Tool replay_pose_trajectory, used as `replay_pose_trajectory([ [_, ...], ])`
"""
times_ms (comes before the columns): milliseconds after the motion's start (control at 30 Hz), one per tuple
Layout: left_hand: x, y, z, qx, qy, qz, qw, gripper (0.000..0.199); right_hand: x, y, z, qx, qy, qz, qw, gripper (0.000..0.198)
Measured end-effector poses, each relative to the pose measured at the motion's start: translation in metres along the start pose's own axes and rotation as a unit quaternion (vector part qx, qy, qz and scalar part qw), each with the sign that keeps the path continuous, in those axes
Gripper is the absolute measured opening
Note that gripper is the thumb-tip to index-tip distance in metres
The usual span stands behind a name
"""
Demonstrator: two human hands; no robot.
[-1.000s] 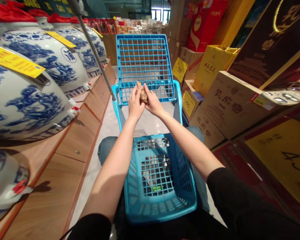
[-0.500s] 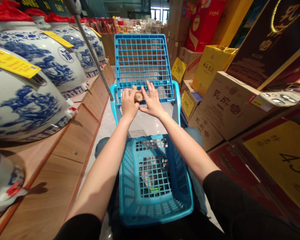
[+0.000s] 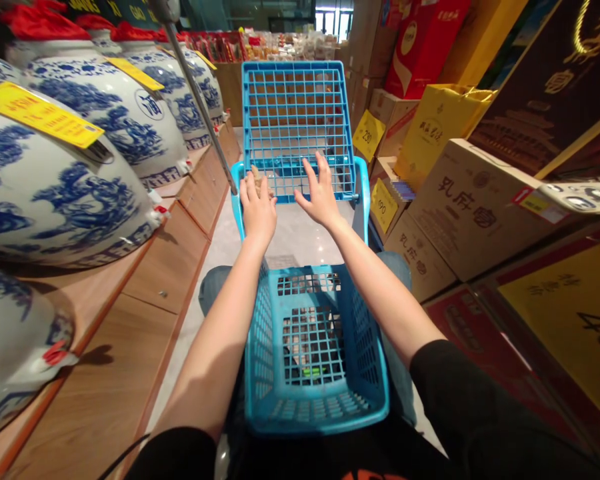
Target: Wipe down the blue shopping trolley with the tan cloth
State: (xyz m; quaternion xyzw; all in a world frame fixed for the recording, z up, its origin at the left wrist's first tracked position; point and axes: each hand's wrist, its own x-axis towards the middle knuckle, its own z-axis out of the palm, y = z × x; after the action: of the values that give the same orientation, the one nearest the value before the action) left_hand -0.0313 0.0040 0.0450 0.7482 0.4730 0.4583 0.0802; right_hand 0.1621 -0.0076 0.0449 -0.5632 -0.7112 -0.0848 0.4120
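My left hand [image 3: 259, 215] is closed round a small, knobbly tan piece that looks like ginger root [image 3: 257, 175]. Fingers cover most of the piece, so only its upper end shows. To its right, my right hand [image 3: 321, 199] is apart from it, fingers spread and holding nothing. Both hands hover by the far end of a blue shopping cart, over the lower part of its upright grid panel [image 3: 293, 66]. Closer to my body is a blue plastic basket [image 3: 320, 427] with lattice walls, between my forearms and knees.
Large blue-and-white porcelain jars [image 3: 100, 113] with red cloth tops line a wooden cabinet [image 3: 150, 267] on the left. A metal pole [image 3: 200, 100] slants down beside the cart. Stacked cartons [image 3: 460, 207], a yellow gift bag [image 3: 430, 127] and price signs crowd the right side.
My hands have moved apart: the left has gone left with the tan piece, and the right has come off it. The whole view has shifted slightly.
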Motion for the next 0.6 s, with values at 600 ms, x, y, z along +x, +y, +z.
replay_pose_trajectory([
  [600, 0.015, 0.01, -0.005, 0.106, 0.059, -0.047, 0.992, 0.047, 0.006, 0.028, 0.013, -0.009, 0.089, 0.041, 0.995, 0.065],
])
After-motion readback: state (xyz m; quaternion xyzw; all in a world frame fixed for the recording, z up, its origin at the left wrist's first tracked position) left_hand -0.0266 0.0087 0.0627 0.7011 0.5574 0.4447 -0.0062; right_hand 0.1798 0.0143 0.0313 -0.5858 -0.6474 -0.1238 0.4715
